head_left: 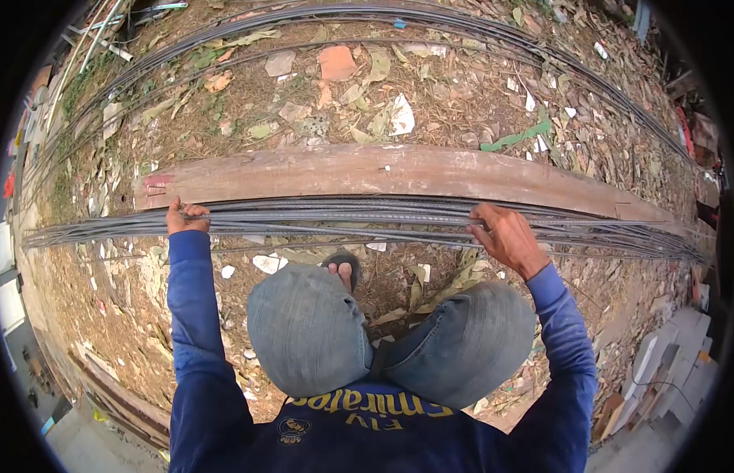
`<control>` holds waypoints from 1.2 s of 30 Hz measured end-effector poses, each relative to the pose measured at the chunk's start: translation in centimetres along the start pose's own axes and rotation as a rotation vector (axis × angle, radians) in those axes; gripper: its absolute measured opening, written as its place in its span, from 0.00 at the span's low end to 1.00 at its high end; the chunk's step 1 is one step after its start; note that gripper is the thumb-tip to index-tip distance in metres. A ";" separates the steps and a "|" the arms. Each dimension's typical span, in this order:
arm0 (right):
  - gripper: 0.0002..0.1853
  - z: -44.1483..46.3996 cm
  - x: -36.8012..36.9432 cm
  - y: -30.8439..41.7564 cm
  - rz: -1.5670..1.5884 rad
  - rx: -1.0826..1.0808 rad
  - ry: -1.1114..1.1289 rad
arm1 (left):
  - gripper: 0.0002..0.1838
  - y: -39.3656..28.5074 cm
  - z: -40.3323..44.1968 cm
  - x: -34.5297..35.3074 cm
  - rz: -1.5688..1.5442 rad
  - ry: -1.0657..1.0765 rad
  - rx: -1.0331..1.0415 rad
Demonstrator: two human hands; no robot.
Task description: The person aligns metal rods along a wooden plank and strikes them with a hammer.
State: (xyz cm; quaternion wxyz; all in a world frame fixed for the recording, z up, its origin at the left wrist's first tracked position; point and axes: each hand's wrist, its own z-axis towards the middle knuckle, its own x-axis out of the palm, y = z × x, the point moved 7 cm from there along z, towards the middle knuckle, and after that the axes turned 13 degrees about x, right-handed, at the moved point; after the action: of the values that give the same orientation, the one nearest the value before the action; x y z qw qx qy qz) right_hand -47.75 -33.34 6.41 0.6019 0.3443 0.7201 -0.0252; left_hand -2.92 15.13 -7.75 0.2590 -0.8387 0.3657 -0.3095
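"What is shown, from the largest thing down?"

"A long bundle of thin steel rods [343, 214] is stretched along the near side of a wooden plank [304, 175], just beside it; whether the two are touching cannot be told. The rods are loosely spread, and some are crossed."

"What could go wrong with them?"

"If one rod were pulled, its neighbours could be snagged and dragged along, because of that crossing. An end could also be whipped sideways, since both ends are left unheld."

"And the hands?"

"Near the plank's left end, the left hand [187, 216] is curled around rods; how many cannot be told. Nearer its right end, the right hand [505, 236] is narrowed, thumb and forefinger close together; whether a rod is pinched cannot be told. Fingers could be nipped between shifting rods."

"Anything smaller?"

"On the plank's near side, beyond the bundle, a sandalled foot [345, 270] is set with toes bared; they could be struck by a dropped rod."
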 end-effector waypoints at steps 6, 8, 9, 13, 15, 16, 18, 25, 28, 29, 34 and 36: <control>0.14 -0.4 1.1 -0.8 -0.034 -0.001 0.030 | 0.36 -3.8 -4.3 0.2 0.631 -0.273 0.787; 0.14 -0.8 1.8 -0.4 -0.024 -0.060 -0.025 | 0.39 -3.9 -14.6 5.7 1.096 -0.019 1.534; 0.14 -0.5 2.4 -0.2 -0.050 -0.056 -0.024 | 0.32 -1.4 -17.1 8.2 1.038 0.471 1.536; 0.14 0.1 2.9 -0.2 -0.013 -0.101 -0.048 | 0.26 12.5 -27.3 11.0 1.478 1.423 1.551; 0.14 -0.8 4.0 -0.6 0.011 -0.109 -0.028 | 0.25 16.3 -27.0 8.9 1.635 1.529 1.190; 0.14 -1.1 4.6 -0.7 0.025 -0.100 -0.019 | 0.21 17.3 -26.5 8.0 1.623 1.585 1.267; 0.14 -1.6 5.7 -1.2 0.017 -0.089 -0.027 | 0.16 18.7 -25.2 7.3 1.595 1.640 1.340; 0.12 -1.4 4.1 -0.4 0.011 -0.122 -0.275 | 0.17 17.7 -25.5 10.2 1.513 1.637 1.425; 0.12 -0.9 3.7 -0.4 0.046 -0.110 -0.289 | 0.16 17.5 -24.6 10.6 1.575 1.667 1.382; 0.12 -0.5 3.5 -0.5 0.059 -0.098 -0.264 | 0.17 17.5 -24.5 11.0 1.540 1.683 1.377; 0.13 1.5 2.2 0.3 0.115 -0.120 -0.199 | 0.19 16.5 -23.9 12.8 1.577 1.678 1.314; 0.14 2.0 1.9 -0.2 0.080 -0.098 -0.144 | 0.20 16.8 -24.1 13.7 1.597 1.710 1.299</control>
State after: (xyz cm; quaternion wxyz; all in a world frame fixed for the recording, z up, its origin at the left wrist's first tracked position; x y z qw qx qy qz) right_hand -46.18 -33.50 4.14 0.6689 0.3404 0.6608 0.0093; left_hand -20.14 -10.56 1.93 0.4083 0.3336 0.5861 -0.6152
